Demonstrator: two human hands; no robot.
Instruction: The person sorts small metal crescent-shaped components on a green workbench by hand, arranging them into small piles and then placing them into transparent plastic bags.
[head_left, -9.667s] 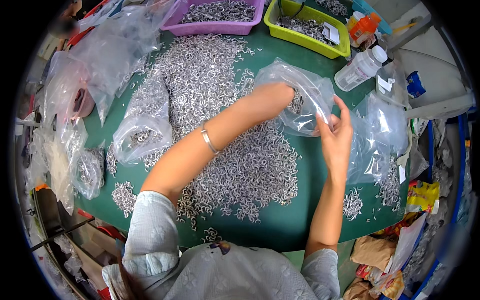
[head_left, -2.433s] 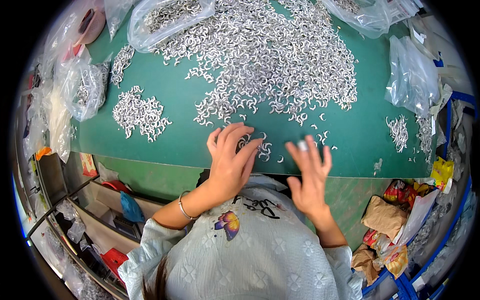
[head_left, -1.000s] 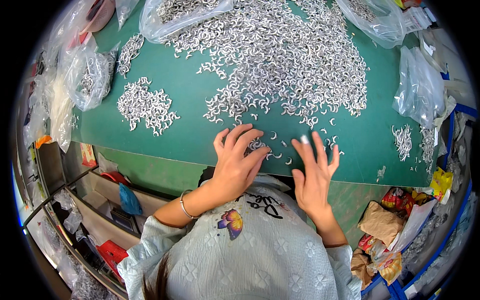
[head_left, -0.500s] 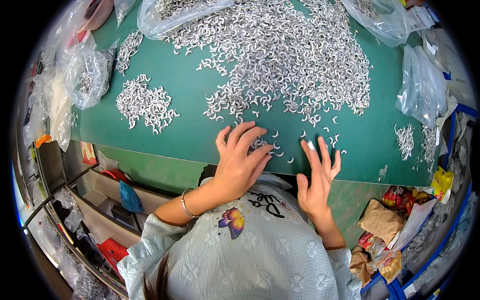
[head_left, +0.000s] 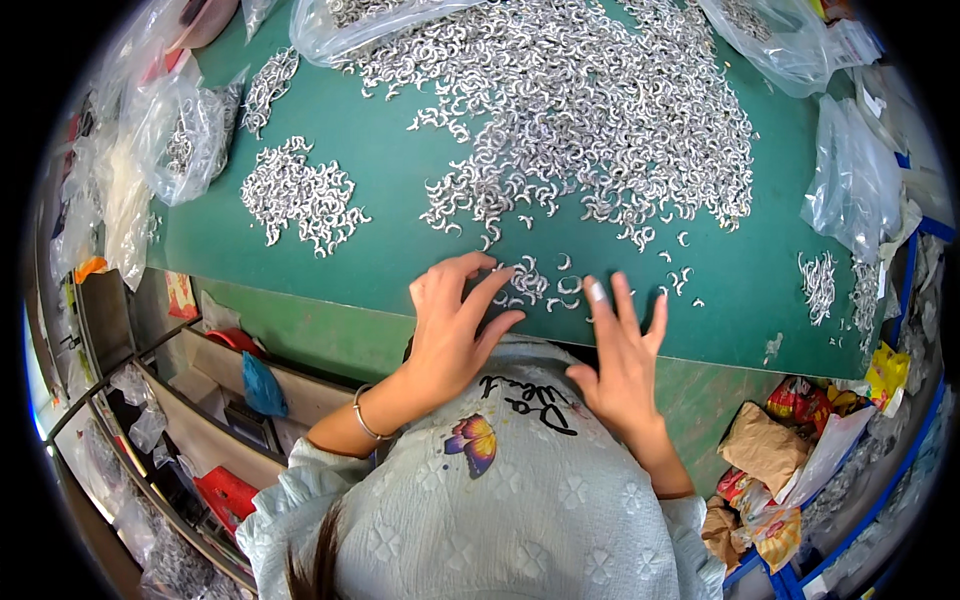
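Observation:
Small silvery crescent-shaped metal pieces lie all over a green table. A little cluster of crescent pieces point(head_left: 526, 282) sits at the near edge, between my hands. My left hand point(head_left: 450, 312) is beside that cluster on its left, fingers curved and apart, fingertips at its rim. On the other side my right hand point(head_left: 622, 345) is spread low over the table, its index finger, with a white tip, close to some loose pieces. Neither hand shows a piece in its grip. Beyond them spreads a large heap of the same crescents point(head_left: 600, 130).
A smaller pile of crescents point(head_left: 302, 195) lies to the left. Clear plastic bags point(head_left: 190, 140) stand at the left, another clear bag point(head_left: 850, 180) at the right. A bundle of thin silvery pieces point(head_left: 818, 288) is near the right edge. Below are a drawer unit point(head_left: 330, 400) and brown paper point(head_left: 762, 445).
My left hand has drawn back to the left, uncovering the small cluster. My right hand has shifted slightly left, toward the loose pieces. The view has moved a little.

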